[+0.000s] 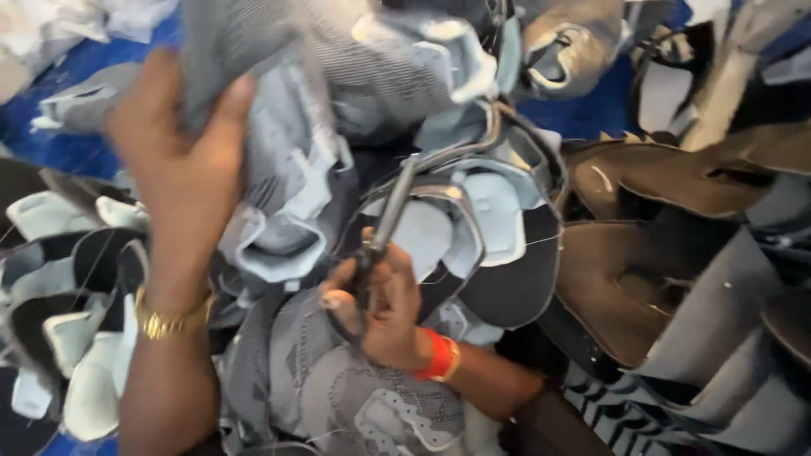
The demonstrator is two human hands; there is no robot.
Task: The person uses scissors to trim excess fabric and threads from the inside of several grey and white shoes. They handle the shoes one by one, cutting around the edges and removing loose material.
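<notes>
My left hand is raised at the upper left and grips a grey knit shoe upper with pale blue trim, holding it up over the pile. My right hand is closed around the handles of dark metal scissors; their blades point up toward the held piece. A gold bracelet sits on my left wrist and a red and gold band on my right. Below my hands lies another grey patterned upper.
Heaps of cut shoe uppers surround my hands: grey and pale blue ones at the left and centre, brown and dark ones at the right. A blue surface shows beneath the pile at the upper left.
</notes>
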